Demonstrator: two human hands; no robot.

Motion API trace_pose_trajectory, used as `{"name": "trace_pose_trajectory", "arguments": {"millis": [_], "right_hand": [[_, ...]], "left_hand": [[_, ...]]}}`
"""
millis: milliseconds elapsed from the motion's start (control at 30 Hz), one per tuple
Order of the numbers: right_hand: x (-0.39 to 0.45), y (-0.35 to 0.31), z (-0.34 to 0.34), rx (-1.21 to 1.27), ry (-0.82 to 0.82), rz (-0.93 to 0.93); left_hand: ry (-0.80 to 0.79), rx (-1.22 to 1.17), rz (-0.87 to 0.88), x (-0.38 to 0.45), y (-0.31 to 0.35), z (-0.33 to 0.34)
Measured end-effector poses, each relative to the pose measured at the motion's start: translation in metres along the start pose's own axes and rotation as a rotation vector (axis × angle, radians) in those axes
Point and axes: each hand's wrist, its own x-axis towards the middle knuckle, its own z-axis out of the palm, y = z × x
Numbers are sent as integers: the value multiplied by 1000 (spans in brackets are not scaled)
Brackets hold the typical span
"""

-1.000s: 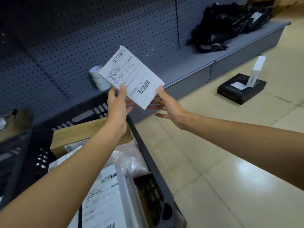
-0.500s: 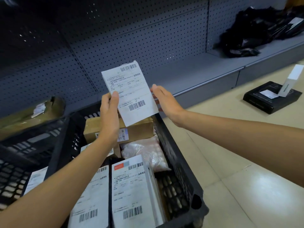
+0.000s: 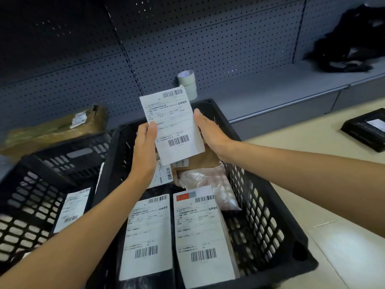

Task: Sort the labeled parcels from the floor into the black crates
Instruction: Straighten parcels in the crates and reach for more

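At the bottom centre of the frame, two flat white-labelled parcels (image 3: 175,236) lie side by side in the big black slotted plastic crate (image 3: 262,207). Above them, mid-frame, a thin white parcel faced with a barcoded shipping label (image 3: 174,124) is held upright over the crate's far end. The left hand (image 3: 144,151) grips its left edge, thumb on the face; the right hand (image 3: 210,132) steadies the right edge with straight fingers. It looks light, flat and slightly flexible, best supported at both long edges.
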Motion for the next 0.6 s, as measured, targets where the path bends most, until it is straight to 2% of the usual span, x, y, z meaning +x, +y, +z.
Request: {"name": "trace_pose_trajectory", "arguments": {"millis": [200,333,433,600], "right_hand": [[-3,8,20,22,-11,71],[-3,16,25,19,25,52],[1,20,26,37,54,86],[5,30,27,118,10,242]], "left_hand": [[17,21,-15,0,-16,-17],[15,13,-36,5,-24,-22],[-30,14,-66,13,-35,-24],[-129,106,-97,25,-43,-21]]}}
